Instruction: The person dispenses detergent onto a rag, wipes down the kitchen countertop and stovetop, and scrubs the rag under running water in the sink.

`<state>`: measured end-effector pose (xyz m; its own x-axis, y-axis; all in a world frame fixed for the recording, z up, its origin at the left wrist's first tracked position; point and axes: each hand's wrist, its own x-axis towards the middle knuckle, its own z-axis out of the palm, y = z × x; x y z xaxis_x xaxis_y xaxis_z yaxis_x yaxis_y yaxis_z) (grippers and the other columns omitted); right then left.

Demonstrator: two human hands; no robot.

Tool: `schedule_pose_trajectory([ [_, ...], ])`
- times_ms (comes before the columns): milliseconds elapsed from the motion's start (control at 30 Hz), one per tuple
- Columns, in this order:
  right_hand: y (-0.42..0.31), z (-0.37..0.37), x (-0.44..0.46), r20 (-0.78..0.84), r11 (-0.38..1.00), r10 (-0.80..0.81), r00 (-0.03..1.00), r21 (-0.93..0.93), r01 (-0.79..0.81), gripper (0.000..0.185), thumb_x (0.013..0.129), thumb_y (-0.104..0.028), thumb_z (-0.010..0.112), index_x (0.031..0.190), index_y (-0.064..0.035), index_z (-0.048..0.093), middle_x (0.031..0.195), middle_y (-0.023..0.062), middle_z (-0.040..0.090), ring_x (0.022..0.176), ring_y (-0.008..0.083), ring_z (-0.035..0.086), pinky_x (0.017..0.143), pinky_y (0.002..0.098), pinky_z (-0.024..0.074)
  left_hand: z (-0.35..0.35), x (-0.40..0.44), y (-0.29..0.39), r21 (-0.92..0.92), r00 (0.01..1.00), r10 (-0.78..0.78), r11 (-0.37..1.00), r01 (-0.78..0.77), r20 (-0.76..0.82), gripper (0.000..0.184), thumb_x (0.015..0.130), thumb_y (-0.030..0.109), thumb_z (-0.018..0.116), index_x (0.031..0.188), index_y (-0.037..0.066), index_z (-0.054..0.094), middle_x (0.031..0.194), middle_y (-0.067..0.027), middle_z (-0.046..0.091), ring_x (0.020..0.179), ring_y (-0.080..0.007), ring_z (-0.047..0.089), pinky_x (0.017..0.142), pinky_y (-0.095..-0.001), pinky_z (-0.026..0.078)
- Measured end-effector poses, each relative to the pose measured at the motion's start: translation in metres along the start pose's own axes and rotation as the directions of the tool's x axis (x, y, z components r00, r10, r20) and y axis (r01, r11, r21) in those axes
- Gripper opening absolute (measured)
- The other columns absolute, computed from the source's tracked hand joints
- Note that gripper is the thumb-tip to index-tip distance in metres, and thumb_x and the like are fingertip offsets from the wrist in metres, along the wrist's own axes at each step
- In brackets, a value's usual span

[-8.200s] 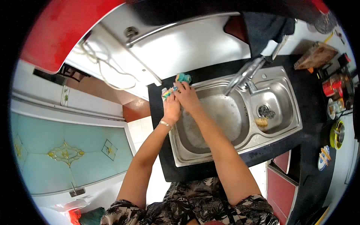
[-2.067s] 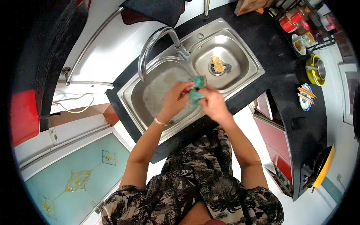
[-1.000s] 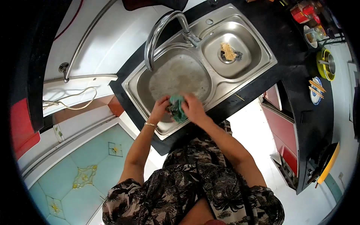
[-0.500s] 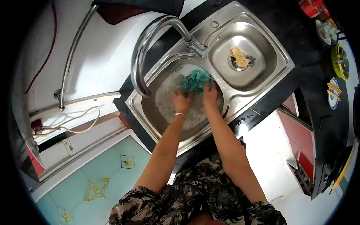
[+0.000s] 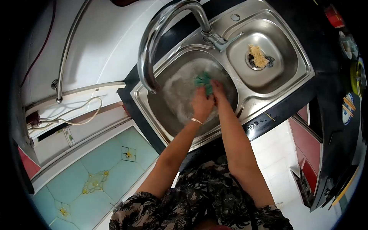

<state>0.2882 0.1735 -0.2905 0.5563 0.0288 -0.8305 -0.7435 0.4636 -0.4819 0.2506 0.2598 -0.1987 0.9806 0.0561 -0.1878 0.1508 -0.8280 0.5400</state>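
A wet green cloth point(image 5: 203, 80) lies bunched in cloudy, sudsy water in the large basin of the steel sink point(image 5: 153, 111). My left hand point(image 5: 202, 102), with a bracelet at the wrist, is closed on the cloth's near side. Close beside it, my right hand point(image 5: 218, 91) grips the cloth from the right. The two hands almost touch each other. Part of the cloth is under the water, and some of my fingertips are hidden by it.
The curved chrome faucet point(image 5: 145, 50) arches over the basin's left side. A tan scrubber-like clump point(image 5: 258, 56) and dark mesh sit at the small basin's drain. On the right counter stand a blue-and-white plate point(image 5: 347, 115) with wooden sticks and a yellow-green basket point(image 5: 355, 78).
My hands have come closer together, and the cloth is bunched smaller and lower in the water. The whole view has shifted slightly.
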Motion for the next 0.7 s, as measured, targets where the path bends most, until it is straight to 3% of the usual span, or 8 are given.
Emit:
schedule_pose_trajectory([
  [67, -0.003, -0.003, -0.006, 0.121, 0.966, 0.135, 0.983, 0.205, -0.158, 0.052, 0.101, -0.037, 0.058, 0.141, -0.0034, 0.054, 0.139, 0.0150, 0.057, 0.120, 0.0287, 0.058, 0.098, 0.0432, 0.0477, -0.009, -0.015, 0.030, -0.149, 0.997, 0.024, 0.988, -0.035, -0.076, 0.038, 0.084, 0.020, 0.060, 0.118, 0.002, 0.057, 0.095, -0.0285, 0.065, 0.086, -0.0480, 0.064, 0.074, -0.0535, 0.051],
  [133, -0.012, -0.005, -0.034, 0.167, 0.866, 0.245, 0.955, 0.405, -0.293, 0.051, 0.101, -0.035, 0.058, 0.141, -0.0035, 0.054, 0.137, 0.0148, 0.058, 0.120, 0.0280, 0.058, 0.096, 0.0433, 0.0483, -0.011, -0.015, 0.029, -0.090, 1.000, -0.003, 0.996, 0.001, -0.022, 0.039, 0.086, 0.022, 0.057, 0.118, 0.000, 0.059, 0.086, -0.0272, 0.065, 0.079, -0.0475, 0.064, 0.071, -0.0543, 0.051],
  [233, 0.029, 0.007, 0.014, -0.019, 0.995, -0.029, 0.999, -0.092, 0.027, 0.048, 0.099, -0.028, 0.061, 0.140, -0.0033, 0.056, 0.134, 0.0131, 0.060, 0.119, 0.0278, 0.058, 0.094, 0.0418, 0.0491, -0.009, -0.003, -0.006, 0.167, 0.999, 0.000, 0.986, -0.006, 0.037, 0.038, 0.090, 0.021, 0.056, 0.119, -0.002, 0.060, 0.088, -0.0254, 0.067, 0.076, -0.0472, 0.065, 0.070, -0.0548, 0.052],
  [267, 0.017, 0.010, -0.004, -0.002, 0.989, -0.081, 0.997, -0.127, 0.080, 0.046, 0.098, -0.024, 0.063, 0.139, -0.0030, 0.057, 0.134, 0.0132, 0.060, 0.120, 0.0274, 0.058, 0.095, 0.0408, 0.0489, -0.009, 0.001, -0.029, 0.329, 0.995, 0.073, 0.940, -0.091, 0.069, 0.038, 0.091, 0.020, 0.055, 0.121, -0.003, 0.060, 0.092, -0.0253, 0.068, 0.076, -0.0470, 0.065, 0.070, -0.0550, 0.052],
  [367, -0.037, 0.013, -0.060, 0.018, 0.929, -0.338, 0.941, -0.153, 0.337, 0.044, 0.095, -0.016, 0.066, 0.136, -0.0024, 0.060, 0.135, 0.0136, 0.060, 0.123, 0.0267, 0.057, 0.096, 0.0380, 0.0479, -0.026, 0.027, -0.116, 0.345, 0.974, -0.187, 0.929, 0.133, 0.130, 0.041, 0.093, 0.021, 0.057, 0.127, -0.001, 0.058, 0.121, -0.0251, 0.064, 0.094, -0.0434, 0.067, 0.080, -0.0526, 0.053],
  [433, -0.038, 0.009, -0.058, -0.056, 0.804, -0.594, 0.802, -0.071, 0.590, 0.044, 0.094, -0.014, 0.067, 0.136, -0.0019, 0.061, 0.138, 0.0141, 0.059, 0.125, 0.0265, 0.055, 0.099, 0.0360, 0.0466, -0.037, 0.028, -0.120, 0.465, 0.998, -0.068, 0.884, 0.055, 0.012, 0.048, 0.092, 0.021, 0.059, 0.134, 0.001, 0.052, 0.129, -0.0231, 0.060, 0.106, -0.0405, 0.063, 0.088, -0.0534, 0.049],
  [500, -0.038, 0.013, -0.058, -0.116, 0.826, -0.563, 0.819, -0.128, 0.549, 0.043, 0.095, -0.015, 0.066, 0.135, -0.0013, 0.061, 0.138, 0.0153, 0.060, 0.125, 0.0266, 0.056, 0.101, 0.0348, 0.0445, -0.045, 0.031, -0.102, 0.619, 0.982, 0.090, 0.785, 0.032, -0.165, 0.056, 0.091, 0.024, 0.060, 0.141, 0.001, 0.047, 0.134, -0.0227, 0.057, 0.120, -0.0374, 0.058, 0.097, -0.0538, 0.045],
  [700, -0.020, 0.006, -0.030, -0.221, 0.812, -0.581, 0.783, -0.219, 0.540, 0.046, 0.096, -0.018, 0.065, 0.139, -0.0028, 0.059, 0.132, 0.0119, 0.064, 0.117, 0.0226, 0.060, 0.100, 0.0328, 0.0450, 0.002, 0.020, -0.061, 0.543, 0.880, 0.213, 0.718, -0.436, 0.425, 0.068, 0.086, 0.027, 0.069, 0.143, -0.001, 0.044, 0.140, -0.0205, 0.049, 0.124, -0.0349, 0.053, 0.101, -0.0524, 0.042],
])
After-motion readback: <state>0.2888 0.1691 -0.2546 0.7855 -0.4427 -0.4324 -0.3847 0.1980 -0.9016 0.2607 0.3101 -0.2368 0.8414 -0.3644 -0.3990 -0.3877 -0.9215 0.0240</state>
